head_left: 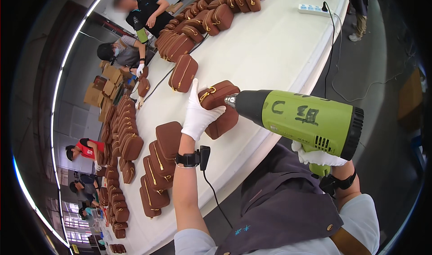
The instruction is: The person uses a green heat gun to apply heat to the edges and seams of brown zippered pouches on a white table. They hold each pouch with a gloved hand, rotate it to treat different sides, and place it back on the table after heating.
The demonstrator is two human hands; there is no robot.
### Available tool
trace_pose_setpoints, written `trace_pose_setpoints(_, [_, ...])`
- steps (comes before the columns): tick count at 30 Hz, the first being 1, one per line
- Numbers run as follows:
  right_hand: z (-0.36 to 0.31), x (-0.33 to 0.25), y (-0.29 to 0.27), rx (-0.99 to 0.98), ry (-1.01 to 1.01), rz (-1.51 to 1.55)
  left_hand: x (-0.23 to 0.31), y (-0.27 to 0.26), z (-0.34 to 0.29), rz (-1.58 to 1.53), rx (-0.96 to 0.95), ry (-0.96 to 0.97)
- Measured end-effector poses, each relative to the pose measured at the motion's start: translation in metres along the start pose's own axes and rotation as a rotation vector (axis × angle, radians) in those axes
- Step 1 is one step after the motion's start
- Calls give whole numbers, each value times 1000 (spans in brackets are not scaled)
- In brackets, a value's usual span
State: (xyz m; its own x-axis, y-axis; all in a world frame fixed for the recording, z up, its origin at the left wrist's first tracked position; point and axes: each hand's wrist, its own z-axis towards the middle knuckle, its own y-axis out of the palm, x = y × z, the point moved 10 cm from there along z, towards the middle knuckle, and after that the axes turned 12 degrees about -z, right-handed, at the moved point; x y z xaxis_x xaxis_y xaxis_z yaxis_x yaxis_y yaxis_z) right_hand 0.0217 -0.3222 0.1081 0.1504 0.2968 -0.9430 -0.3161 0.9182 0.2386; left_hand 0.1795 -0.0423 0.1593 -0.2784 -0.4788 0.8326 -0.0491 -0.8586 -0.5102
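Pointing heat gun [297, 120] at brown bag [222, 125] on white table [274, 43]

Gripping the green heat gun in the gloved right hand [317, 157], closed around the handle, partly hidden behind the housing. Aiming it left, with the metal nozzle [230, 100] over the bag's right side in this view; cannot tell whether touching. Touching the bag from its left with the gloved left hand [198, 118]: wide, with forefinger and thumb spread, just beside a gold-coloured clasp [207, 93]. Wearing a black band [188, 159] on the left wrist, another on the right.

Noted just beyond the left fingertips: a second bag [183, 74] with a gold-coloured zip. Left of the left forearm: a cluster of bags [158, 165], touching one another. Farther up the table: crowded rows of bags [180, 46]. Toward the upper right: a white power strip [310, 9] with black plug. At the table's left edge: a co-worker [127, 46] in striped sleeves, holding a small brown pouch [143, 88] in a gloved hand.
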Motion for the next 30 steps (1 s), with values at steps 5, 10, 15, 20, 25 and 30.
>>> trace_pose_setpoints(5, [0,-9,1,34,2,-38,12,-5,-23,58,44,91])
trace_pose_setpoints(10, [-5,4,-21,117,110,-192,-2,-13,-44,87,77,178])
trace_pose_setpoints(15, [-7,7,15,-95,92,275,-7,-12,-54,101,73,244])
trace_pose_setpoints(20, [0,15,16,-92,99,193,-6,-17,-62,177,94,277])
trace_pose_setpoints(25, [2,10,2,46,101,-16,-26,-32,-75,231,125,220])
trace_pose_setpoints(30, [1,13,12,-28,195,72,-35,-58,-93,175,309,161])
